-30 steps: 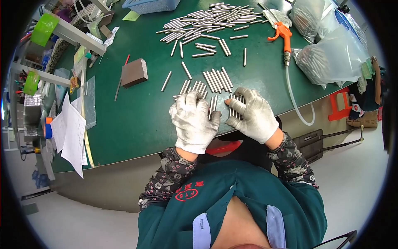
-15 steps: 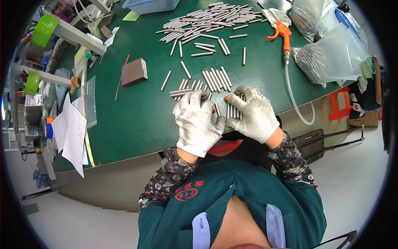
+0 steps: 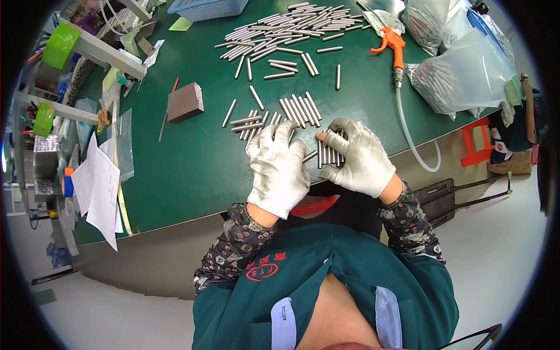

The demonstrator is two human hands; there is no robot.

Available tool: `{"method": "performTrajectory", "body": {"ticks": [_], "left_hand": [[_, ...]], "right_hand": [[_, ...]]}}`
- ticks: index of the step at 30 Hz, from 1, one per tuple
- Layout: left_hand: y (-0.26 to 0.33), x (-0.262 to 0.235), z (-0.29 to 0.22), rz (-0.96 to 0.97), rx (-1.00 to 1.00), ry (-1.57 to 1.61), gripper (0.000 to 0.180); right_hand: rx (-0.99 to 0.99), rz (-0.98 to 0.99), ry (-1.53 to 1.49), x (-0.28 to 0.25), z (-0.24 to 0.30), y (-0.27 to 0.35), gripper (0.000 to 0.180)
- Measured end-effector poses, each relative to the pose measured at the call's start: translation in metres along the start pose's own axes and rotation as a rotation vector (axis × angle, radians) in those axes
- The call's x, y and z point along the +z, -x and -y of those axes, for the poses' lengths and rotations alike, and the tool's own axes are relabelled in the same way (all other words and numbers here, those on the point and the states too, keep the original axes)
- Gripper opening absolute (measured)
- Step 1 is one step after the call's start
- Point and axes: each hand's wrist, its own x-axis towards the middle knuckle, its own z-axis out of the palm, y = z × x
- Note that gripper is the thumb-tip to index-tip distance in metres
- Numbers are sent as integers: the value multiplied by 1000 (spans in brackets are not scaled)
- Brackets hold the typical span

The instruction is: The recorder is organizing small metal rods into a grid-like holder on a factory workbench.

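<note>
Right hand (image 3: 361,158) was curled around a row of at least four smooth, shiny metal rods (image 3: 330,153) on the green table (image 3: 175,169). Left hand (image 3: 279,172) had bent fingers with one rod (image 3: 310,156) poking out beside it, couldn't tell if gripped. Also: two whitish fabric gloves (image 3: 274,195), one boxy brown block (image 3: 184,104), one orange air gun (image 3: 394,46), plus a rod pile (image 3: 294,28) too jumbled to count.

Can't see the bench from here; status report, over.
Right grip around a row of metal rods. Left grip over more rods, hiding some. Orange air gun apart, farther right.
</note>
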Motion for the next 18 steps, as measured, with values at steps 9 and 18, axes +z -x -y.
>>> {"method": "performTrajectory", "body": {"ticks": [9,18], "left_hand": [[-10,10,8,-280,50,-25,34],[12,-4,36,-172,-123,15,36]], "right_hand": [[-18,-16,81,8,6,1,60],[-66,17,139,15,14,-6,60]]}}
